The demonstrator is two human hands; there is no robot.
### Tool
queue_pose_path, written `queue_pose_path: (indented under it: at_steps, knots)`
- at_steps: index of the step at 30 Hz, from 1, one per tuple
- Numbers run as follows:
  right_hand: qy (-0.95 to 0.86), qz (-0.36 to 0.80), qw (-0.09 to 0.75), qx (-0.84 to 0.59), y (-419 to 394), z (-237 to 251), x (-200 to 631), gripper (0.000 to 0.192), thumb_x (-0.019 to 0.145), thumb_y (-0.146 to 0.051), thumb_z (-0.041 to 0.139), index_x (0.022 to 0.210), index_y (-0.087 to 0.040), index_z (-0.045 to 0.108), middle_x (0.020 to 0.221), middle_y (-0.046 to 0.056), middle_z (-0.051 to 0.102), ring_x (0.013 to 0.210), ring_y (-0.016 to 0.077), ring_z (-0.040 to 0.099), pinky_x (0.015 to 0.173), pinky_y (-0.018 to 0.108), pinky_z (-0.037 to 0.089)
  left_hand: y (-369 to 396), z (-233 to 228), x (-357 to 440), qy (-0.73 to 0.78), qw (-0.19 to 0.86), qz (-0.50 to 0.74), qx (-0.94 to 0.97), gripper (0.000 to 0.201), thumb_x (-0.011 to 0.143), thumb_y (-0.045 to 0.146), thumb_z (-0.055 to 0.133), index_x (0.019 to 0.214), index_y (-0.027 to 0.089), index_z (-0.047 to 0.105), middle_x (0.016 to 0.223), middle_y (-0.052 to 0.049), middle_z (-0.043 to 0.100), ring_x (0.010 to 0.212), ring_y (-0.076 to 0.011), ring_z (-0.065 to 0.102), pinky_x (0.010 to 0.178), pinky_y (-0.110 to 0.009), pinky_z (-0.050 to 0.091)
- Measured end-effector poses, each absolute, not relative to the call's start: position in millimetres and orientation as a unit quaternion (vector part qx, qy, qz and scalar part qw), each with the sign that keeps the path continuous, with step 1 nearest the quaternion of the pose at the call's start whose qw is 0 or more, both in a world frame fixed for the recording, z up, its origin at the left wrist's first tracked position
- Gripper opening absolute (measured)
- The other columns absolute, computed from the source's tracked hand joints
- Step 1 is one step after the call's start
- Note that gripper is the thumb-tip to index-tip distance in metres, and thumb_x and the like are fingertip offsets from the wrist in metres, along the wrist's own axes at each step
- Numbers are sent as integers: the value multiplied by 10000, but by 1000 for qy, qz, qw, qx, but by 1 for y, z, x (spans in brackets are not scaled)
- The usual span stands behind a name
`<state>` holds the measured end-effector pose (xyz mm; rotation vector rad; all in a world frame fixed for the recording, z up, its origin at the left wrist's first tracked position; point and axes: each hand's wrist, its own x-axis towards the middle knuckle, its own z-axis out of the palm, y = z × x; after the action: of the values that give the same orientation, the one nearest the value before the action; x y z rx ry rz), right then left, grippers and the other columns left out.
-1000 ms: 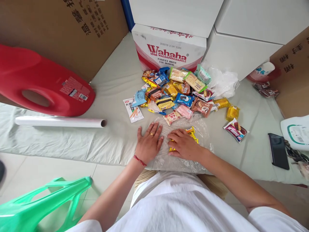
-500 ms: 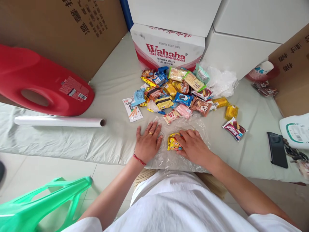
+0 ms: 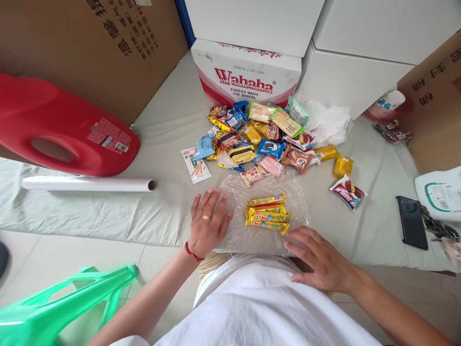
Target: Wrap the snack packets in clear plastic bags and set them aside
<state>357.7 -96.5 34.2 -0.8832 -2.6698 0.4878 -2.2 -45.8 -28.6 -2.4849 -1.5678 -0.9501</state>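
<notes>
From the head view, the left hand [image 3: 207, 221] is lying flat and spread, palm down, at the left edge of a clear plastic sheet [image 3: 288, 192]; it is gripping nothing, and a ring and a red wrist cord are showing on it. The right hand [image 3: 320, 257] is hovering open near the sheet's near right corner, fingers loosely extended and holding nothing, just apart from the yellow snack bars [image 3: 267, 218]. Those bars are lying stacked together in the middle of the sheet, between the two hands, lengthwise left to right.

Beyond the sheet, a heap of mixed snack packets [image 3: 262, 139] is sitting on the pale-covered surface [image 3: 169, 129], in front of a Wahaha carton [image 3: 247, 77]. A lone red-and-white packet [image 3: 347, 192] is lying off to the right, and further right a dark phone [image 3: 411, 222] is resting near the surface's edge. To the left, a white roll [image 3: 88, 183] is lying lengthwise, with a red plastic container [image 3: 61, 127] behind it. A green plastic stool [image 3: 65, 302] is standing on the floor at the near left.
</notes>
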Motion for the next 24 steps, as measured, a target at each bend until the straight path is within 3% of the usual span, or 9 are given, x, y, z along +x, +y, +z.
queue_pose_path:
  at_steps: [2,4,6,9,12,16,20,24]
  knots:
    - [-929,147,109,-323,-112,20,372,524,965,-424,650,1422,-183,560,1404,153,601,1315,308,517,1115,540,455,-54,-25,-10,-415,11,-318,-852,718,910,138,592,1563,330,363,1419,-88,640,1438,-276,485,1257,-542,260]
    - [-922,131,107,-348,-117,6,380,365,980,-296,626,1326,-181,636,1359,144,635,1273,294,544,1080,517,492,-59,-21,-19,-320,-69,-280,-902,703,916,172,556,1571,315,345,1370,-80,677,1397,-252,535,1259,-525,271]
    - [-911,138,128,-368,-113,-1,384,247,985,-198,579,1203,-192,695,1282,135,674,1205,277,579,1005,477,540,-61,-17,-28,-263,-148,-213,-929,693,930,324,570,1578,260,331,1437,-131,623,1427,-290,500,1260,-570,249]
    - [-893,207,168,-362,-95,4,382,231,1000,-155,515,1094,-220,716,1182,114,710,1086,238,625,912,421,567,-63,-14,-38,-243,-184,-143,-942,782,885,542,635,1555,239,369,1542,-180,506,1492,-349,398,1259,-631,189]
    - [-855,318,192,-363,-68,25,376,212,1034,-221,492,1079,-218,699,1151,112,708,1026,205,650,875,357,563,-65,-18,-40,-259,-159,-139,-942,642,899,477,661,1477,262,480,1556,-154,496,1510,-338,370,1258,-601,229]
    - [-787,421,178,-413,-31,50,366,264,1056,-352,478,1019,-205,693,984,73,702,895,177,654,798,295,525,-68,-25,-30,-291,-134,-192,-928,372,932,365,657,1283,244,641,1465,-126,596,1442,-294,477,1228,-510,345]
    - [-697,500,170,-486,-3,47,359,399,1003,-533,516,910,-181,681,774,12,618,696,145,547,644,260,438,-66,-24,-18,-318,-206,-250,-891,146,956,262,621,1074,246,705,1240,-75,734,1303,-246,606,1166,-467,430]
    - [-631,541,172,-528,15,28,357,492,910,-652,565,870,-172,662,716,-10,575,620,126,463,578,249,367,-57,-18,-11,-409,-304,-301,-806,186,992,201,495,983,229,678,1025,-57,765,1103,-201,688,956,-355,556]
